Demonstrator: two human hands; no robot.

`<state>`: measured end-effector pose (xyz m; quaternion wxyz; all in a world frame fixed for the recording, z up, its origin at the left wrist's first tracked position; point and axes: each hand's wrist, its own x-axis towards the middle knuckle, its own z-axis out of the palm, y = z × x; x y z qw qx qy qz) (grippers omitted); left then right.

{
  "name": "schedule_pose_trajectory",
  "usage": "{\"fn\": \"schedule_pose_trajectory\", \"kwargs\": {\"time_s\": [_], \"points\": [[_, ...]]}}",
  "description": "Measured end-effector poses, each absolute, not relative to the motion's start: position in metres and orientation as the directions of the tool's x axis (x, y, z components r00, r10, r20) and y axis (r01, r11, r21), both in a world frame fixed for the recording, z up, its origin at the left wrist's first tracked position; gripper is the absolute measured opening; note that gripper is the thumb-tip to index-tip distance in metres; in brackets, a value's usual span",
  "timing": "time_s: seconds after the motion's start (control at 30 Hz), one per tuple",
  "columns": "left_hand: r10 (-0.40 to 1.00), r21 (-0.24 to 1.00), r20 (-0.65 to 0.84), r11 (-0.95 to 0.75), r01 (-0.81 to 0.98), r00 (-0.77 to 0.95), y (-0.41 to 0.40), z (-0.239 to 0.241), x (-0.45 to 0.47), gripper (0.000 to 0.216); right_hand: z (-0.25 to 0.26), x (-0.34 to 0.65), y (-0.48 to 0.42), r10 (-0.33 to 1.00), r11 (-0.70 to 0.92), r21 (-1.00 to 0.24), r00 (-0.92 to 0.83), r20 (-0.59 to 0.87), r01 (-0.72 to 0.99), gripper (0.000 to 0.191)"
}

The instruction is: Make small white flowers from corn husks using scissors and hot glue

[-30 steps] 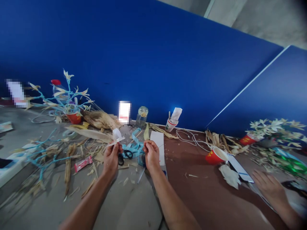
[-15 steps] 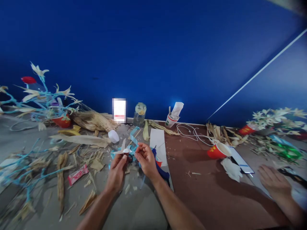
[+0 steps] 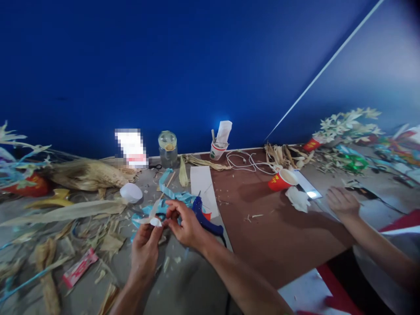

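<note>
My left hand (image 3: 146, 238) is closed, pinching a small pale flower (image 3: 155, 222) that looks made of corn husk, its petals sticking up and left. Beside it my right hand (image 3: 185, 225) has its fingers curled and thumb brought in close to the flower; what they hold, if anything, is too small to make out. Light blue paper strips (image 3: 168, 191) lie in a heap behind both hands. Just right of my right hand rests a blue glue gun (image 3: 206, 218), its nozzle pointing away from me, over a white sheet (image 3: 201, 177).
Dried husks (image 3: 88, 175), a pink wrapper (image 3: 79, 267) and a white round piece (image 3: 131, 192) lie left. Behind stand a glass jar (image 3: 167, 151) and a white cup (image 3: 218, 150). Rightward are a red paper cup (image 3: 282, 180), a phone (image 3: 306, 186) and another person's hand (image 3: 343, 202).
The view has swung to the right, so the table things sit farther left. My hands have drawn closer together, the right fingers now at the flower. The other person's forearm shows more.
</note>
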<state>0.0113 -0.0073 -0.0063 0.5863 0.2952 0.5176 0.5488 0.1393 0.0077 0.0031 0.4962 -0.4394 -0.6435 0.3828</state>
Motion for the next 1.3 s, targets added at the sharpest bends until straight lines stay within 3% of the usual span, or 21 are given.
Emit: {"fn": "schedule_pose_trajectory", "kwargs": {"time_s": [0.33,0.57,0.77,1.03,1.3], "points": [[0.988,0.963,-0.078,0.041,-0.266,-0.130,-0.006,0.008,0.015,0.025,0.006,0.130,0.000,0.946,0.324,-0.933,-0.072,0.316,0.156,0.034],[0.997,0.971,0.052,-0.063,-0.230,-0.051,-0.002,-0.003,0.013,0.019,0.009,0.140,0.002,0.914,0.407,-0.849,-0.146,0.379,0.339,0.038],[0.995,0.985,0.039,-0.022,-0.170,0.095,-0.001,-0.005,0.008,0.014,0.017,0.157,0.006,0.863,0.502,-0.732,-0.324,0.388,0.460,0.046],[0.976,0.991,0.129,-0.124,-0.043,0.173,-0.004,0.011,0.006,0.010,0.032,0.167,0.007,0.807,0.573,-0.637,-0.492,0.327,0.515,0.045],[0.974,0.984,0.075,-0.036,-0.177,0.214,-0.007,0.013,0.005,0.011,0.042,0.168,0.002,0.803,0.576,-0.645,-0.493,0.334,0.502,0.052]]}}
